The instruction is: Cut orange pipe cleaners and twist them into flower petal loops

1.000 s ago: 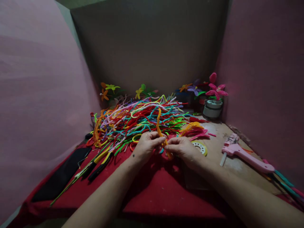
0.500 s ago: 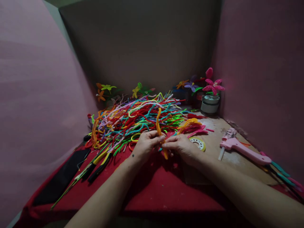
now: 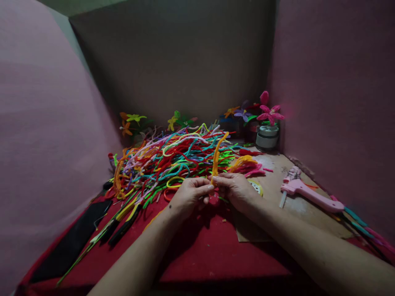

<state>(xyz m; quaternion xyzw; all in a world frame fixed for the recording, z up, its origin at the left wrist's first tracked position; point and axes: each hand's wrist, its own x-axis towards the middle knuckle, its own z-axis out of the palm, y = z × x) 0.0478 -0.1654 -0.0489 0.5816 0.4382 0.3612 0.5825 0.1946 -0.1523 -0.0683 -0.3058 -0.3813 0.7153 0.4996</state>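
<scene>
Between my two hands an orange pipe cleaner (image 3: 216,160) stands upright, with a bent or doubled lower part. My left hand (image 3: 194,193) pinches its lower end between thumb and fingers. From the other side my right hand (image 3: 233,187) grips it just above, fingertips close to those of my left. The very bottom of the pipe cleaner is hidden by my fingers. Behind my hands lies a large heap of pipe cleaners (image 3: 179,152) in many colours. Some orange and pink pipe cleaners (image 3: 247,164) lie just beyond my right hand.
A pink glue gun (image 3: 311,195) rests on a brown board (image 3: 256,234) at right. A tape roll (image 3: 256,187) sits partly behind my right hand. At left are yellow-and-black pliers (image 3: 126,222) and a black phone-like slab (image 3: 70,242). Pipe-cleaner flowers (image 3: 270,114) stand at the back.
The orange pipe cleaner has shifted up, so more of it rises above my fingers and its lower end no longer hangs below. The view has turned slightly to the right.
</scene>
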